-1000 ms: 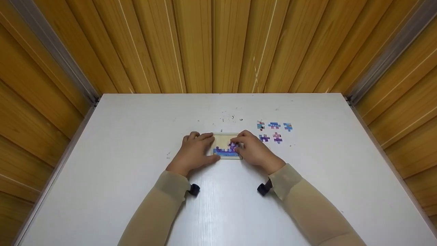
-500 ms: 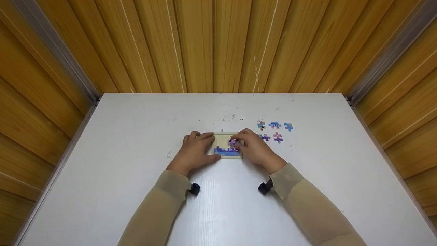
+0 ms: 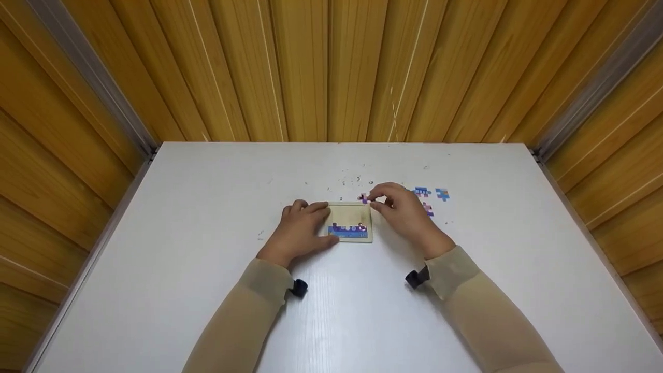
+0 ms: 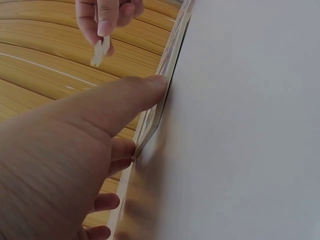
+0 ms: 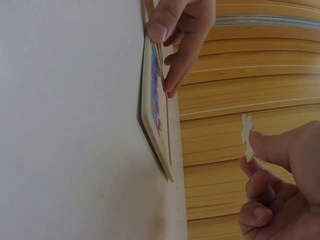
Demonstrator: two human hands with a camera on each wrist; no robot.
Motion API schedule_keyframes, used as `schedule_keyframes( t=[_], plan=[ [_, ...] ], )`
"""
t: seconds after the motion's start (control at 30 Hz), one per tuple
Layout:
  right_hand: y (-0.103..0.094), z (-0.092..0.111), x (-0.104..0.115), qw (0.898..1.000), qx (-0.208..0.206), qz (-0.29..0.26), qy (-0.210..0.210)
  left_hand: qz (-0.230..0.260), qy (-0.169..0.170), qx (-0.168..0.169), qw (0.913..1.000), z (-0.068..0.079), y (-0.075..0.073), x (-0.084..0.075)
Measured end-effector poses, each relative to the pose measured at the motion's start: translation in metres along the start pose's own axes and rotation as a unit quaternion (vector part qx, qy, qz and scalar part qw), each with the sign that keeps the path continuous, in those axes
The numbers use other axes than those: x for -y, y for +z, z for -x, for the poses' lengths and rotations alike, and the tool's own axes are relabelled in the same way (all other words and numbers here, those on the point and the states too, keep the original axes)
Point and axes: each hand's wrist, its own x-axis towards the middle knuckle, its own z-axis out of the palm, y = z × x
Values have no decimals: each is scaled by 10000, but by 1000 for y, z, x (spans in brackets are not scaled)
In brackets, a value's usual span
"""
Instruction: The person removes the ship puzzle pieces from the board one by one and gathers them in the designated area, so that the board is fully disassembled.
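A small wooden puzzle tray (image 3: 350, 213) lies on the white table, its lower part filled with blue and purple pieces and its upper part bare wood. My left hand (image 3: 300, 228) holds the tray's left side, thumb at the near edge and fingers at the far left corner. Up off the table, my right hand (image 3: 408, 215) pinches a purple jigsaw piece (image 3: 363, 198) between thumb and forefinger, just beyond the tray's far right corner. The right wrist view shows that piece (image 5: 247, 135) edge-on, apart from the tray.
Loose jigsaw pieces lie to the right, among them a blue one (image 3: 442, 194) and a pink-purple one (image 3: 428, 209); my right hand partly hides the group. Small dark specks dot the table (image 3: 217, 207) behind the tray. Wood-look panels (image 3: 305, 67) stand around it.
My right hand has lifted the purple piece out of the tray's right side and moved it up and away, to beyond the far right corner. My left hand stays on the tray.
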Motion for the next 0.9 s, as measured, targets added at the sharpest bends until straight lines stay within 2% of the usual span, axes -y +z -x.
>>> schedule_keyframes(
  t=[0.27, 0.57, 0.77, 0.9],
  plan=[
    [-26, 10, -7, 9994, -185, -158, -229, 120, -27, 41, 9999, 1, 3, 3],
    [-56, 24, -24, 9976, -487, -75, -476, 67, -121, -3, 9999, -2, 3, 2],
    [-72, 34, -37, 9971, -623, 76, -435, 45, -100, 33, 9999, -3, 3, 2],
    [-82, 37, -40, 9952, -852, 216, -438, 40, -86, -2, 10000, -3, 3, 2]
  ],
)
